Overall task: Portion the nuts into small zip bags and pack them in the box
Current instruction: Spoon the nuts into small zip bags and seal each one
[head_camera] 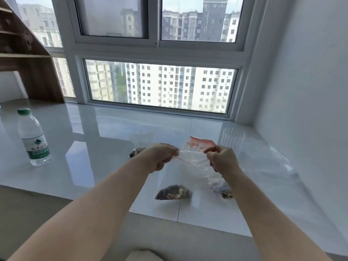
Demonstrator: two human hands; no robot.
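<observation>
I hold a small clear zip bag (190, 172) up above the white sill. My left hand (160, 157) pinches the left end of its red zip strip and my right hand (222, 160) pinches the right end. A clump of mixed nuts (174, 192) hangs in the bag's bottom. Another bag with nuts (222, 188) lies under my right wrist, partly hidden. Behind my left hand stands a third clear bag with nuts (138, 147). A clear plastic box (233, 142) sits behind my right hand, with a red-printed packet (200, 144) beside it.
A water bottle (33, 137) with a green cap stands at the left on the glossy white sill (94, 147). A large flat clear bag (273, 162) lies at the right by the wall. A wooden shelf (28, 53) rises at the far left. The window is behind.
</observation>
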